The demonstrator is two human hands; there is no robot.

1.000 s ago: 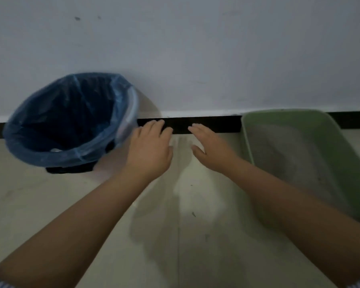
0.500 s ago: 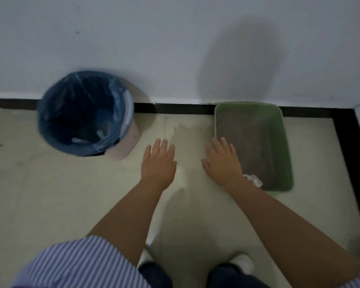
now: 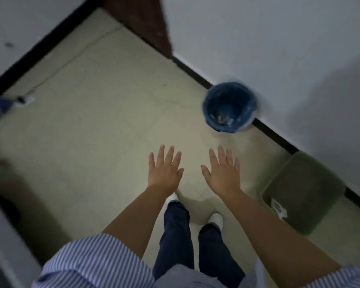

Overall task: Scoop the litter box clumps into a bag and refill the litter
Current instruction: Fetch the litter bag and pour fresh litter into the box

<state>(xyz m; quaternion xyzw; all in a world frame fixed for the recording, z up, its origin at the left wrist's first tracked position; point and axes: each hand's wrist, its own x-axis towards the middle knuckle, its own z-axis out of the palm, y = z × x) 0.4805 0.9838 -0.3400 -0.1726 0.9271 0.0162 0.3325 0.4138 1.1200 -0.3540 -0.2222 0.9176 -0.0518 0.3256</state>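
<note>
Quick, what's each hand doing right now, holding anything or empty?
Left hand: open, fingers spread, holding nothing, out over the floor.
Right hand: open, fingers spread, holding nothing.

i can read no text, label, brand or number here. the only mark-bearing thing is a white scrap [image 3: 279,208] at the near end of the green litter box [image 3: 312,173], and its dark marks are too blurred to read.
</note>
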